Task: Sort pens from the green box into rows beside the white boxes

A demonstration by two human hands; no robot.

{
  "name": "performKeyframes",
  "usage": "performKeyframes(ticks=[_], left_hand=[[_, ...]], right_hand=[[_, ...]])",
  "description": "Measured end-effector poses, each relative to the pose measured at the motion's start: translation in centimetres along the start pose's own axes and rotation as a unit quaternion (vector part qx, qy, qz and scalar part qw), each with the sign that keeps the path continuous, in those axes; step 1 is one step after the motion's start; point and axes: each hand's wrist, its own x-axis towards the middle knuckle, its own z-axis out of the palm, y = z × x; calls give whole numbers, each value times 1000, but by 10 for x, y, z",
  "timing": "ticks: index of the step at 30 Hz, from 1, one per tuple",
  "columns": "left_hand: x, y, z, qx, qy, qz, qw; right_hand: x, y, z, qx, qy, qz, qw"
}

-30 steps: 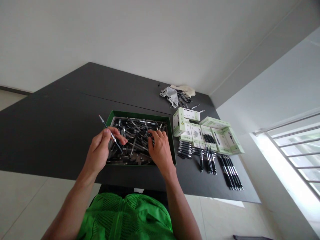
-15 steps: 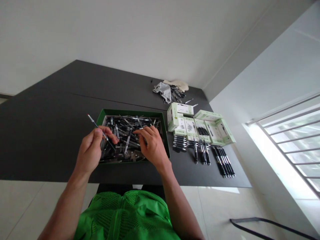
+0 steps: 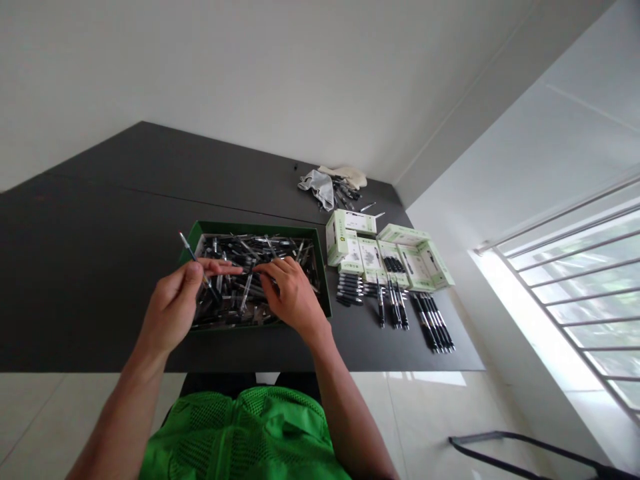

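Observation:
Between the thumb and fingers of my left hand (image 3: 177,297) is a slim pen (image 3: 188,247), slanting up to the left, its dark lower end over the box. The other left fingers stretch toward my right hand (image 3: 290,290). That hand is closed above the pens, thumb and index finger bent, its fingertips almost meeting the left ones. A small dark piece shows at its fingertips, too small to name. Beneath both hands a green box (image 3: 323,267) holds a jumble of loose black and clear pens (image 3: 250,293), partly covered by my hands.
Right of the box stand pale green and white cartons (image 3: 337,240), one with short black pieces (image 3: 395,265). In front lie rows of black pens (image 3: 434,323). Behind are a grey cloth (image 3: 319,187), a beige cloth (image 3: 345,176) and more pens. A barred window is at the right.
My left fingers have straightened and stretched right, toward my right fingertips. The pen stays in my left hand. The whole view has shifted slightly, moving the table things left.

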Motion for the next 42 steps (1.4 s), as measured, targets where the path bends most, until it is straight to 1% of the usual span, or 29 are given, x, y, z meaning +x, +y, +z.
performKeyframes(ticks=[3,4,5,7,9,12,14,17,20,25,27,29,33,42], left_hand=[[-1,5,1,-25,-76,21,997],[-1,4,0,-38,-97,27,994],[-2,2,-1,-53,-105,31,993],[-2,-3,-3,-83,-100,36,991],[-3,-8,-5,-104,-83,38,990],[-3,-8,-6,-105,-81,41,990],[-2,-6,-6,-98,-101,51,989],[-2,-4,-6,-92,-137,69,984],[-4,-6,-7,-108,-161,85,977],[-6,-8,-10,-125,-161,105,973],[-6,-7,-9,-119,-156,115,974],[-5,-6,-9,-109,-150,110,976],[-4,-2,-8,-85,-146,77,983],[-3,5,-8,-18,-152,120,981]], right_hand=[[2,-12,-3,21,-36,-58,997],[3,-18,-3,27,-42,-68,996],[3,-24,-1,31,-41,-70,996],[4,-36,5,44,-21,-57,997],[6,-45,12,71,8,-34,997],[8,-49,22,117,50,-19,992],[8,-47,26,130,65,-22,989],[5,-45,27,123,73,-24,989],[0,-51,25,103,71,-16,992],[-7,-69,17,36,85,33,995],[-8,-72,17,28,97,36,994],[-8,-72,18,29,107,34,993],[-6,-71,24,34,127,31,991],[-7,-68,27,28,137,22,990]])
